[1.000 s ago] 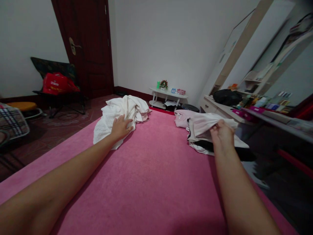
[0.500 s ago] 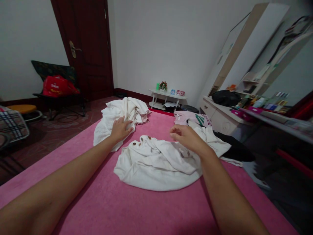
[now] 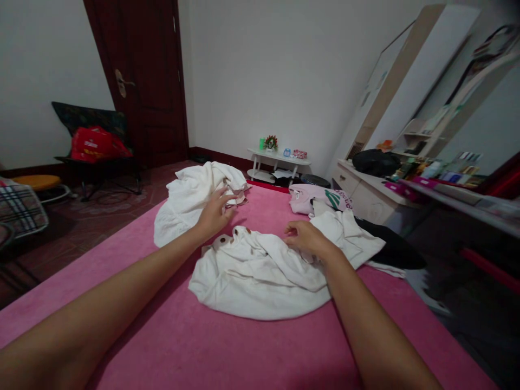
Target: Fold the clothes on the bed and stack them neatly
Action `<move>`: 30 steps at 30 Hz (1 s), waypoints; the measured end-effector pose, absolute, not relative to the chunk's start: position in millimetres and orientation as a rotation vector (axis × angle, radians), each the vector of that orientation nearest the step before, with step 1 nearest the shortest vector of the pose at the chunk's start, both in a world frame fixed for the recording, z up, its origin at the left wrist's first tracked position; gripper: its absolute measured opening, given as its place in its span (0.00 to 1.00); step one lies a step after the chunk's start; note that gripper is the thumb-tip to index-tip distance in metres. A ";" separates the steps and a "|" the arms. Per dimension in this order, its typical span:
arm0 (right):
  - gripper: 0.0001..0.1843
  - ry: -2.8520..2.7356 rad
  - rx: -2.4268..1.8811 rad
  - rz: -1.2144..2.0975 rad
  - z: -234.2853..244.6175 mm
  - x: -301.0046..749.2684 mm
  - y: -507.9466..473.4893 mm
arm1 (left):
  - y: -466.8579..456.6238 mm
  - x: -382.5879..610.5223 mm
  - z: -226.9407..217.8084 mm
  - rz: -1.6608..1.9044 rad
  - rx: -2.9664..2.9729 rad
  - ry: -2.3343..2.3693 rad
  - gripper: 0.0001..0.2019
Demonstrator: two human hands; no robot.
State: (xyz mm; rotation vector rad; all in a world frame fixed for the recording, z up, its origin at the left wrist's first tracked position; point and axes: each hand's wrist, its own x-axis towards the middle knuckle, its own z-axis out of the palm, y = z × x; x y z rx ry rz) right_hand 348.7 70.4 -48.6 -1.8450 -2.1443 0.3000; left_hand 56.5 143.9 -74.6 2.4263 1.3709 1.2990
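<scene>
A crumpled white garment [image 3: 260, 276] with several brown buttons along its far edge lies in the middle of the pink bed cover [image 3: 227, 352]. My left hand [image 3: 215, 215] is open, fingers spread, just beyond the buttons and beside a heaped white cloth [image 3: 184, 197]. At the far right edge of the garment is my right hand [image 3: 306, 236]; its fingers are loosely bent, their tips partly hidden, with nothing visible held. Whether they touch the fabric is unclear. To its right are another white garment [image 3: 345, 233], a pink printed shirt [image 3: 300, 197] and a black garment [image 3: 390, 246].
A low white table [image 3: 278, 155] with a small flower pot [image 3: 271, 143] stands by the wall. Along the right is a cluttered dresser [image 3: 365, 184]. On the left, a folding chair [image 3: 95, 114] holds a red bag [image 3: 97, 145] near a dark red door [image 3: 142, 81].
My left hand has moved right, off the heaped cloth. My right hand has come down and slightly nearer to the buttoned garment. The garments lie almost as before.
</scene>
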 end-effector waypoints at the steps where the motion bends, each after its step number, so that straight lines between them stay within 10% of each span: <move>1: 0.13 -2.139 -1.803 0.329 -45.6 350.8 69.8 | 135.4 65.7 -68.8 1.293 2.430 1.234 0.19; 10: 0.09 -2.245 -1.651 0.803 -35.5 337.6 52.8 | 81.0 112.4 -71.8 0.554 2.582 0.420 0.24; 20: 0.10 -2.073 -1.550 0.560 -32.9 333.8 59.3 | 87.9 104.4 -70.2 0.625 2.637 0.772 0.15; 30: 0.07 -2.219 -1.857 0.346 -63.1 334.9 68.6 | 115.0 91.6 -95.7 0.548 2.815 0.967 0.35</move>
